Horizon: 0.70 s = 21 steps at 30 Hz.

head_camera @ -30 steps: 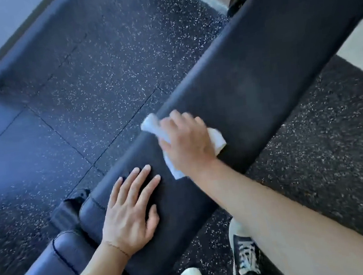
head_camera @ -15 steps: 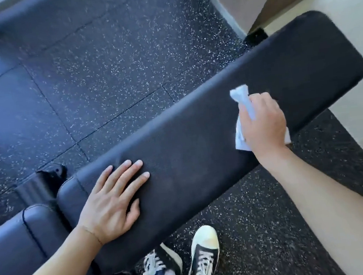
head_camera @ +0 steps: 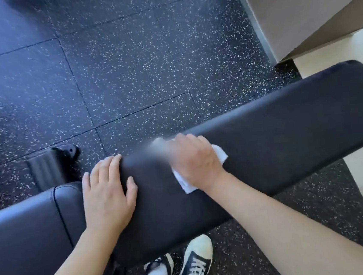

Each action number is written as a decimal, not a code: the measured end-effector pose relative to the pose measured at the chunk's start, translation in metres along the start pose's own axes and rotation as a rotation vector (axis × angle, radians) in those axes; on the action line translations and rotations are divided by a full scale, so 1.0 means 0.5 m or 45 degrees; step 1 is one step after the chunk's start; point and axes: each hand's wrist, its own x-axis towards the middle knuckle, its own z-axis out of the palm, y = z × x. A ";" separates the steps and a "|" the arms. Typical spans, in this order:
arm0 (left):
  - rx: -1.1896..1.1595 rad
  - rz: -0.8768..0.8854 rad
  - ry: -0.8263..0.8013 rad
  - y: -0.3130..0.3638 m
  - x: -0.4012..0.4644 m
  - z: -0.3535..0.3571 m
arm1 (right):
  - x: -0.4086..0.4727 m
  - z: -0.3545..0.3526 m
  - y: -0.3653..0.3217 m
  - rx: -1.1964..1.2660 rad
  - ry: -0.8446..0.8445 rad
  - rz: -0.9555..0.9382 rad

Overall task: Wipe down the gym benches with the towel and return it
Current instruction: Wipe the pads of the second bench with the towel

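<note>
Floor [head_camera: 123,60]: dark speckled rubber tiles are seen across the upper left; the far left is hazed by a bluish glare, so detail there is hard to read.
Bench foot [head_camera: 49,171]: a ribbed black piece with a small wheel-like end is seen on the floor beyond the bench; its join to the frame is hidden.
Seat pad [head_camera: 27,238]: a glossy black cushion is cut off by the left and lower edges.
Left hand [head_camera: 108,194]: laid flat on the near end of the long pad, fingers straight and relaxed, nothing grasped; the fingertips reach the pad's far edge.
Bench pad [head_camera: 287,135]: a long matte black cushion runs up to the right, cut by the right edge; its underside and frame are hidden.
Towel [head_camera: 220,155]: white cloth is pressed onto the pad under the right hand; only corners show, and the far corner is smeared by motion blur.
Right hand [head_camera: 195,160]: fingers are curled over the towel, holding it against the pad; its fingertips are blurred.
Shoes [head_camera: 196,265]: black-and-white sneakers are partly hidden below the pad.
Wall [head_camera: 307,5]: a beige corner is seen at upper right.
</note>
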 end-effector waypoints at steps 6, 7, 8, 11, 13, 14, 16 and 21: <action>-0.105 -0.101 -0.021 -0.047 -0.002 -0.008 | 0.063 0.002 0.163 -0.168 -0.228 0.462; -0.128 -0.108 -0.031 -0.049 -0.002 -0.009 | 0.071 0.007 0.152 -0.135 -0.217 0.457; -0.144 -0.115 -0.041 -0.051 -0.001 -0.010 | 0.076 0.014 0.132 -0.163 -0.259 0.383; -0.158 -0.125 -0.064 -0.054 0.000 -0.021 | 0.110 0.037 0.016 -0.093 -0.451 0.217; -0.156 -0.139 -0.082 -0.053 -0.001 -0.029 | 0.143 0.064 -0.090 0.056 -0.494 0.166; -0.160 -0.165 -0.097 -0.054 -0.004 -0.034 | 0.157 0.080 -0.143 0.096 -0.534 0.113; -0.141 -0.225 -0.118 -0.068 -0.013 -0.042 | 0.181 0.113 -0.228 0.167 -0.647 0.033; -0.064 -0.258 -0.108 -0.112 -0.043 -0.051 | 0.233 0.170 -0.353 0.250 -1.030 -0.064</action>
